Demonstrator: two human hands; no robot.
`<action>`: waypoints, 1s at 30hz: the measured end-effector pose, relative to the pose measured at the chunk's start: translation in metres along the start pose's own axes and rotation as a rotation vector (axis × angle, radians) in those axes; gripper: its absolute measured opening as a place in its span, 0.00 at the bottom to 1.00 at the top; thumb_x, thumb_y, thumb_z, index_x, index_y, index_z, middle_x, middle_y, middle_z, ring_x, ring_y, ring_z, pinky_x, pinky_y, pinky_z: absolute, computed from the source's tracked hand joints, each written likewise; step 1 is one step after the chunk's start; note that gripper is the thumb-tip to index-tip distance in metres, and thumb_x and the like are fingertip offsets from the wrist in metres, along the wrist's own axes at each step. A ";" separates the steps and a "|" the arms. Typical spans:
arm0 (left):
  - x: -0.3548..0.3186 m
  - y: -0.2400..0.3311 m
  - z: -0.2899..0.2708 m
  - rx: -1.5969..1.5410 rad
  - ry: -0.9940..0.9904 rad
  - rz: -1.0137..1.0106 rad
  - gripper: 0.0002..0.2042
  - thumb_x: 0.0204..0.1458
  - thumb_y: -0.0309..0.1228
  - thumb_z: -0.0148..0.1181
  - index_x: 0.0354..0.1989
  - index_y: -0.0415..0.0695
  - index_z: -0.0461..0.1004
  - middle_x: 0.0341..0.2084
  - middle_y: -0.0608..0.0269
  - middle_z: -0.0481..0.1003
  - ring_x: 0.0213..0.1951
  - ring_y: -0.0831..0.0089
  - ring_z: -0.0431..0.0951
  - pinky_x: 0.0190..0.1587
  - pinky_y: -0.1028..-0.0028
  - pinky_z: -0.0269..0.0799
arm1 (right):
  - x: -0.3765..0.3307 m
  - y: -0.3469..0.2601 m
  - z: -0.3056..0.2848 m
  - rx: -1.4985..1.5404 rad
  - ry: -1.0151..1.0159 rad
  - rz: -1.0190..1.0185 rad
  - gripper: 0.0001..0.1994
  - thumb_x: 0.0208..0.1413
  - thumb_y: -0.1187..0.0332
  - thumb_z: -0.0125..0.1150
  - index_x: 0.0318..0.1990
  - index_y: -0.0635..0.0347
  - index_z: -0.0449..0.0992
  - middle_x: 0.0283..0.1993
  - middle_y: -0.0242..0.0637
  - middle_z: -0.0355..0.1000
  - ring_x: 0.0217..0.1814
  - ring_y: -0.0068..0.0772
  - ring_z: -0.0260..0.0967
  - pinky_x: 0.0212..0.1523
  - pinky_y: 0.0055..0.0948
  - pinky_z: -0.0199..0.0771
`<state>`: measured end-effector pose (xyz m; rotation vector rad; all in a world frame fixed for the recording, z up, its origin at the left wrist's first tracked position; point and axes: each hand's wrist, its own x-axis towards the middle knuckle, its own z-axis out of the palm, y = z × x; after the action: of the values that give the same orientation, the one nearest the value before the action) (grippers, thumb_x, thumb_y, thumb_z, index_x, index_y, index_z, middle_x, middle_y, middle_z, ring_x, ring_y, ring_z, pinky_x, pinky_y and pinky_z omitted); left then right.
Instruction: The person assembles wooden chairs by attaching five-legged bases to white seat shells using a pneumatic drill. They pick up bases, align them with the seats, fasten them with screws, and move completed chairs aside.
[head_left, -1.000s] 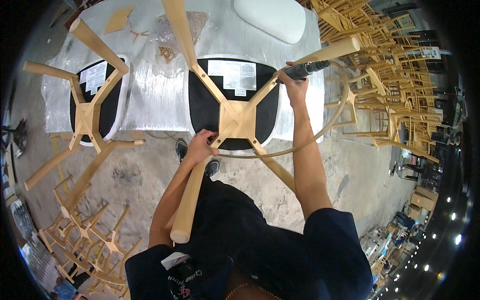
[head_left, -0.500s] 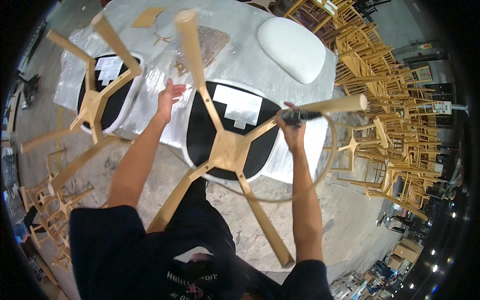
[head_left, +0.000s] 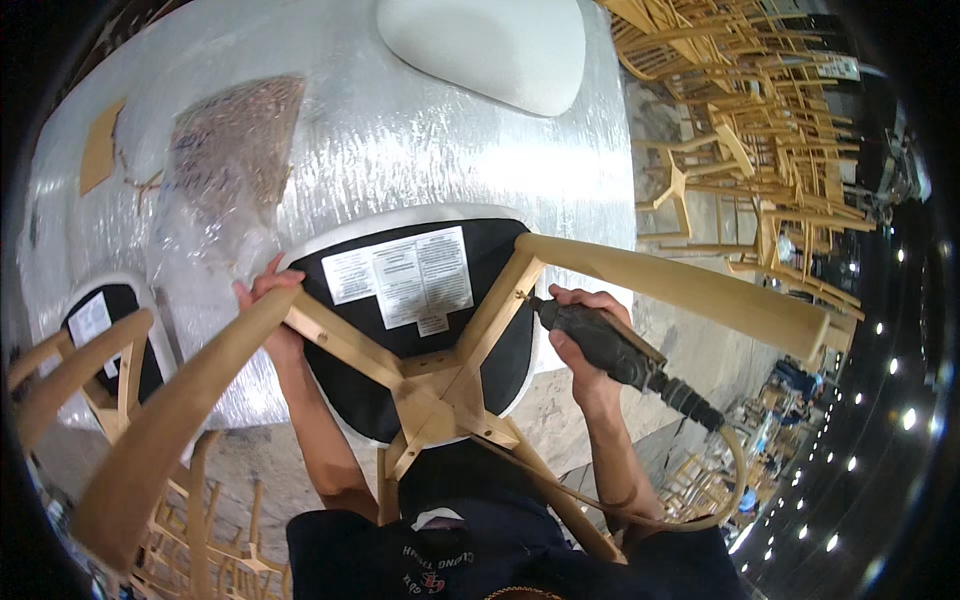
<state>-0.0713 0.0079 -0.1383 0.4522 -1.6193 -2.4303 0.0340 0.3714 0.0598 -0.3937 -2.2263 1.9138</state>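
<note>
A wooden chair base [head_left: 428, 412] with splayed legs lies upside down on a seat's black underside [head_left: 350, 372], which has a pale rim and white paper labels [head_left: 400, 278]. My right hand [head_left: 592, 345] grips a black air screwdriver [head_left: 625, 352] with a hose [head_left: 738, 475] curving back from its end. Its tip meets the right far arm of the base, at a screw hole. My left hand [head_left: 272, 305] is closed round the corner where the left far leg [head_left: 190, 425] joins its arm; part of the palm is hidden behind the wood.
Plastic film covers the table [head_left: 400, 150]. On it lie a white seat pad [head_left: 490, 45], a plastic bag of small parts [head_left: 235, 150], a cardboard piece [head_left: 102, 148] and another upturned chair [head_left: 120, 375]. Wooden chairs [head_left: 740, 100] are stacked at the right.
My left hand, open in the air before, now holds the leg corner. My right hand has brought the screwdriver's tip to the base's arm. The view has shifted and turned.
</note>
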 end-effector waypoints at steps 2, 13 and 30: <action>0.002 0.007 -0.008 0.029 -0.114 0.054 0.40 0.76 0.49 0.21 0.26 0.37 0.79 0.26 0.48 0.81 0.44 0.56 0.81 0.77 0.43 0.52 | 0.006 0.000 0.000 -0.084 -0.085 -0.022 0.24 0.53 0.87 0.69 0.56 0.61 0.71 0.57 0.48 0.76 0.65 0.44 0.74 0.67 0.44 0.74; -0.002 0.011 -0.041 0.117 -0.128 -0.212 0.46 0.71 0.64 0.19 0.44 0.34 0.81 0.52 0.41 0.80 0.62 0.54 0.74 0.77 0.56 0.49 | 0.033 0.005 -0.004 -0.190 -0.144 0.046 0.30 0.53 0.84 0.73 0.63 0.61 0.70 0.58 0.44 0.79 0.57 0.34 0.77 0.57 0.34 0.80; 0.013 -0.015 -0.064 -0.026 -0.363 -0.100 0.47 0.69 0.68 0.20 0.37 0.34 0.78 0.38 0.49 0.75 0.47 0.59 0.72 0.67 0.59 0.57 | 0.039 0.032 0.000 -0.156 -0.211 -0.084 0.22 0.55 0.79 0.70 0.54 0.55 0.68 0.51 0.51 0.73 0.61 0.55 0.74 0.64 0.57 0.74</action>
<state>-0.0612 -0.0459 -0.1766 0.0896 -1.7298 -2.7299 -0.0007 0.3877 0.0267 -0.1201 -2.4915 1.8208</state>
